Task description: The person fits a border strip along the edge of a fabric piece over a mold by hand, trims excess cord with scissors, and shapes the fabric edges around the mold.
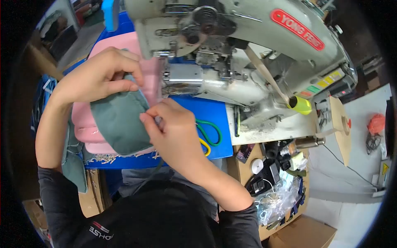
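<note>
A grey-green piece of fabric (120, 120) hangs between my two hands, over a pink padded surface (84, 128). My left hand (108, 74) pinches its upper edge between thumb and fingers. At the fabric's right edge, my right hand (171, 124) is closed on the cloth; a small greyish bit shows between its fingers, too small to name. Just beyond my hands stands a sewing machine (248, 25), its metal sewing arm (184, 75) to the right of the pink surface. More green cloth (74, 165) hangs down at the left, below my left forearm.
Scissors with green and yellow handles (210, 133) lie on the blue table (223, 151). Thread scraps (103, 158) line its front edge. At right, a wooden shelf (244, 169) carries plastic bags (281, 194) and tools. A yellow cup (301, 105) sits by the machine.
</note>
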Available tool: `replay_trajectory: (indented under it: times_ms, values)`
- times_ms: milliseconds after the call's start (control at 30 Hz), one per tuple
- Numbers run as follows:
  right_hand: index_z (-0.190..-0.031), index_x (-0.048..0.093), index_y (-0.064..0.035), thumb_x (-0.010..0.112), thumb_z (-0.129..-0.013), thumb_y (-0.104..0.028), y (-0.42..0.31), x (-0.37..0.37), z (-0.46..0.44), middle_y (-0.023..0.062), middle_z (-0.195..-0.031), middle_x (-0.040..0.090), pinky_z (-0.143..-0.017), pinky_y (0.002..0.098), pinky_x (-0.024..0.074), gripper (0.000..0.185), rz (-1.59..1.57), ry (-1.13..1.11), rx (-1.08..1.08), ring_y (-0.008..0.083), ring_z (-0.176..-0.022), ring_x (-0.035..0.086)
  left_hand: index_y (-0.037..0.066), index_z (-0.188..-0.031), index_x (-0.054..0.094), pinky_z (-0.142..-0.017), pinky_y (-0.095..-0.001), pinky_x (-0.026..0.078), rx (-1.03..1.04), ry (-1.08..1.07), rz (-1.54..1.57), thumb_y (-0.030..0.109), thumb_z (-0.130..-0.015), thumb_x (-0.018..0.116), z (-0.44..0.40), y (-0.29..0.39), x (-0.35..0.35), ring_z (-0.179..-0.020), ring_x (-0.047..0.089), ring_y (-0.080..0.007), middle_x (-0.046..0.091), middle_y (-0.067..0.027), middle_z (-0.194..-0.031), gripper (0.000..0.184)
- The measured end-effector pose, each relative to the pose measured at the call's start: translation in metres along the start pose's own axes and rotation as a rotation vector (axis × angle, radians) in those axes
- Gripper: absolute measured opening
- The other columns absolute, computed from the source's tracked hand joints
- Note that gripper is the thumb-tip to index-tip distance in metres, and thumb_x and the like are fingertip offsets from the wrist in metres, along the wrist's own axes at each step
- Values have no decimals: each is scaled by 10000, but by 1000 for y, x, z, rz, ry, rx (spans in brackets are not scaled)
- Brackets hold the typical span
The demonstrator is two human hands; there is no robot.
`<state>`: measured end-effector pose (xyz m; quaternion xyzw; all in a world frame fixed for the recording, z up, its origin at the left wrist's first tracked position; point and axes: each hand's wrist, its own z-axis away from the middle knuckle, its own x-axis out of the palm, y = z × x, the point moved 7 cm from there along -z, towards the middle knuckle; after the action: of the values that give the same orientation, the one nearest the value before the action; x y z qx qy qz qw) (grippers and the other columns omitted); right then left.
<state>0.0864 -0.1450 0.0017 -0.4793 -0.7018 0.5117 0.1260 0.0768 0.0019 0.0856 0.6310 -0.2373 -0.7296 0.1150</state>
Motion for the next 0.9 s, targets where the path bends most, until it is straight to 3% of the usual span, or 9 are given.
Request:
replay_trajectory:
  times_ms: [33, 67, 167, 200, 267, 533, 667, 900]
  values:
    - [-844, 663, 11, 749, -863, -33, -5, -5, 1, 107, -779, 629, -500, 278, 457, 99, 49, 42, -48, 185, -545, 619, 11, -887, 665, -690, -376, 446, 190, 68, -48, 94, -792, 749, 0, 5, 0, -782, 597, -288, 595, -108, -801, 151]
    - [-855, 669, 14, 747, -870, -34, -6, -8, 1, 106, -785, 630, -494, 269, 449, 93, 61, 18, -16, 175, -548, 621, 15, -906, 679, -684, -374, 446, 362, 140, -110, 88, -801, 743, 3, 3, 1, -773, 595, -287, 603, -110, -810, 143]
    - [-876, 675, 30, 738, -893, -38, -6, -9, 4, 81, -803, 637, -484, 242, 459, 95, 101, -71, 40, 116, -566, 614, -3, -944, 700, -756, -397, 510, 310, 24, -33, 105, -856, 695, 5, 3, 1, -833, 663, -311, 684, -154, -840, 140]
    - [-840, 668, -4, 763, -866, -65, -3, -9, 5, 116, -778, 634, -489, 298, 442, 116, 29, -76, 141, 186, -533, 591, -8, -955, 705, -776, -394, 518, 278, -2, 27, 114, -867, 685, 7, 2, 2, -853, 673, -315, 695, -166, -858, 152]
    - [-847, 659, 24, 738, -884, -5, -2, -8, 6, 97, -778, 636, -450, 247, 413, 92, -44, -90, 208, 108, -512, 593, -32, -870, 631, -713, -419, 468, 322, 28, 71, 93, -859, 693, 10, -1, 5, -798, 611, -332, 593, -157, -822, 139]
    - [-825, 637, 42, 734, -906, -32, -9, -12, 10, 72, -748, 607, -434, 226, 380, 147, -70, -89, 327, 98, -503, 616, -11, -934, 689, -761, -402, 500, 282, 14, 135, 69, -871, 670, 16, 7, 4, -859, 648, -318, 660, -152, -880, 104]
    - [-809, 625, 38, 734, -906, -30, -8, -11, 10, 66, -728, 594, -432, 228, 375, 161, -62, -91, 331, 97, -507, 619, -2, -964, 708, -775, -393, 509, 288, -8, 150, 73, -862, 688, 15, 6, 7, -884, 659, -302, 684, -139, -914, 128]
    - [-787, 602, 33, 736, -904, -19, -11, -10, 9, 57, -717, 601, -440, 218, 394, 185, -87, -44, 287, 81, -514, 598, -2, -944, 713, -687, -387, 495, 302, -53, 77, 56, -798, 724, 19, 17, 2, -793, 641, -271, 665, -126, -868, 157]
